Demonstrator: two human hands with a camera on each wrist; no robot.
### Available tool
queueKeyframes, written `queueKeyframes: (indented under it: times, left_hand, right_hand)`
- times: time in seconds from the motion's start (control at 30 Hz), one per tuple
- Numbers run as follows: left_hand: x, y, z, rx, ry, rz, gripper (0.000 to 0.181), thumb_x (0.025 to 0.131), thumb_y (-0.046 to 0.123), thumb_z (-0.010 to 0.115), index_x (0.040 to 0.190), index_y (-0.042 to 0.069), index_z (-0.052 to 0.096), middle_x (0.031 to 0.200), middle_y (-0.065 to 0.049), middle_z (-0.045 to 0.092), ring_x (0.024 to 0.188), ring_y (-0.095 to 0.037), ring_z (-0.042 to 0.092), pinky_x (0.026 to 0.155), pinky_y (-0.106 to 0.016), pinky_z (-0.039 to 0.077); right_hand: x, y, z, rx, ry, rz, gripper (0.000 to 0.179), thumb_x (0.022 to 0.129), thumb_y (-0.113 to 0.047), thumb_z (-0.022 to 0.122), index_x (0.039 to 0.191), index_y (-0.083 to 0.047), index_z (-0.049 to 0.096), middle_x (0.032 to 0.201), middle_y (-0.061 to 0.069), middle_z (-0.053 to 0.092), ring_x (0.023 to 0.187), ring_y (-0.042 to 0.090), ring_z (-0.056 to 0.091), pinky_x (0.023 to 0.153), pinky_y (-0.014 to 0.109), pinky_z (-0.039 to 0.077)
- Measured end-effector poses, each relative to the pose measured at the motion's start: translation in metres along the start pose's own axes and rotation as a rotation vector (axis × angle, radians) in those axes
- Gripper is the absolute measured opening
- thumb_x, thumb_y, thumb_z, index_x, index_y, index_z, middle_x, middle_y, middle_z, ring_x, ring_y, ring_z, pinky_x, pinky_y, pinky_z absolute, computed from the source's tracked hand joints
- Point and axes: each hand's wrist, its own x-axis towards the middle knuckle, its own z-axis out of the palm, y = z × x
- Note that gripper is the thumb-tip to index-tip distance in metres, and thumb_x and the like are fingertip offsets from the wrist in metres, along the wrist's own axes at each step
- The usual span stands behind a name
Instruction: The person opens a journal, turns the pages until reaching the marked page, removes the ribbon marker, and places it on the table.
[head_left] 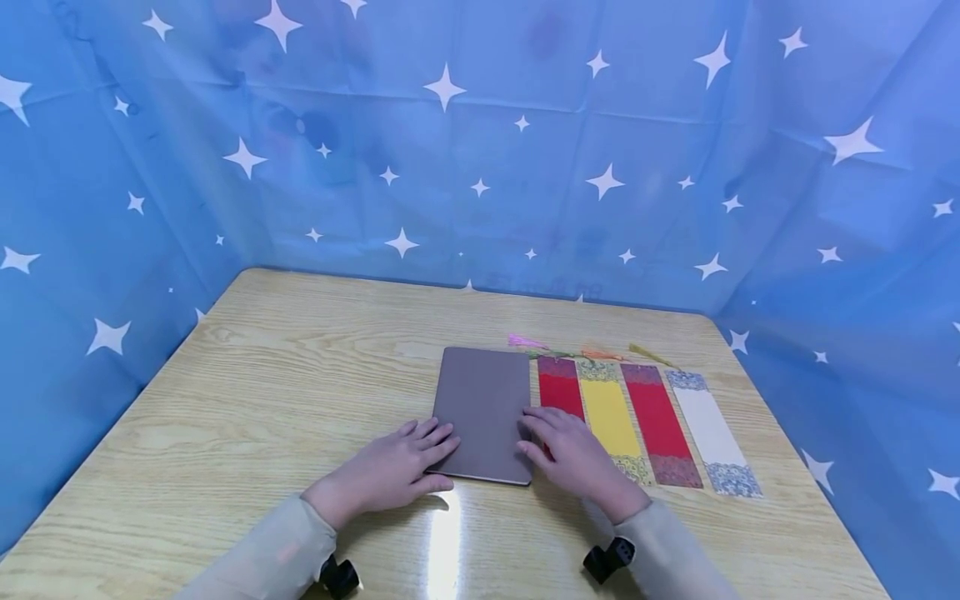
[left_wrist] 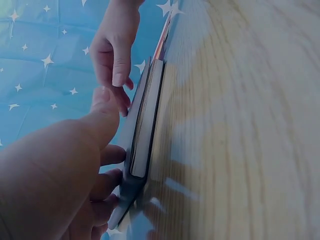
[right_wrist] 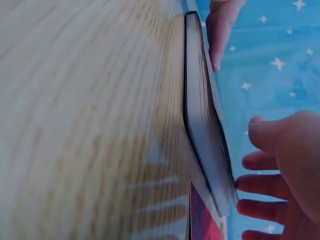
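Note:
A closed notebook with a plain grey-brown cover lies flat on the table between the two hands. The left hand rests its extended fingers on the cover's lower left edge. At the opposite long side, the right hand touches the edge with loosely bent fingertips, its thumb apart from the cover. Pale page edges show in the right wrist view, and the left wrist view shows the page block too. Neither hand grips the notebook.
Right of the notebook, several tasselled bookmarks lie side by side: a red one partly covered by the right hand, a yellow one, another red one and a white one. A blue star-patterned curtain surrounds the wooden table.

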Motion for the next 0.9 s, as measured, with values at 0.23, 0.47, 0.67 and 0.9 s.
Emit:
queueKeyframes:
  times: [0.23, 0.47, 0.67, 0.9]
  left_hand:
    - [0.000, 0.000, 0.001, -0.019, -0.012, -0.003, 0.065, 0.097, 0.055, 0.025, 0.142, 0.011, 0.040, 0.147, -0.009, 0.033, 0.136, -0.029, 0.025, 0.110, -0.044, 0.021]
    - [-0.001, -0.003, 0.001, -0.035, 0.000, 0.000, 0.066, 0.096, 0.055, 0.030, 0.144, 0.009, 0.036, 0.148, -0.009, 0.031, 0.137, -0.028, 0.024, 0.111, -0.044, 0.019]
    - [-0.004, -0.010, -0.003, -0.023, 0.030, -0.030, 0.070, 0.095, 0.056, 0.035, 0.145, 0.008, 0.031, 0.150, -0.011, 0.025, 0.137, -0.030, 0.021, 0.110, -0.045, 0.020]
    - [-0.011, -0.017, -0.006, 0.022, 0.107, -0.082, 0.074, 0.093, 0.057, 0.039, 0.146, 0.006, 0.029, 0.151, -0.017, 0.021, 0.137, -0.035, 0.019, 0.109, -0.048, 0.020]
  right_hand:
    - [0.001, 0.000, 0.003, -0.030, -0.060, -0.009, 0.050, 0.088, -0.042, 0.061, 0.126, -0.010, 0.059, 0.131, 0.008, 0.053, 0.124, 0.029, 0.044, 0.103, 0.048, 0.034]
    - [0.001, 0.000, -0.002, 0.005, -0.065, 0.004, 0.048, 0.087, -0.040, 0.063, 0.126, -0.011, 0.060, 0.130, 0.008, 0.054, 0.124, 0.029, 0.043, 0.104, 0.048, 0.033]
    - [-0.001, 0.002, -0.006, 0.001, 0.003, 0.008, 0.048, 0.085, -0.040, 0.066, 0.125, -0.013, 0.060, 0.130, 0.008, 0.053, 0.121, 0.026, 0.045, 0.103, 0.048, 0.033]
    - [-0.007, 0.010, -0.007, -0.054, 0.074, 0.074, 0.060, 0.080, -0.038, 0.072, 0.130, -0.010, 0.054, 0.136, 0.011, 0.047, 0.124, 0.029, 0.042, 0.104, 0.054, 0.028]
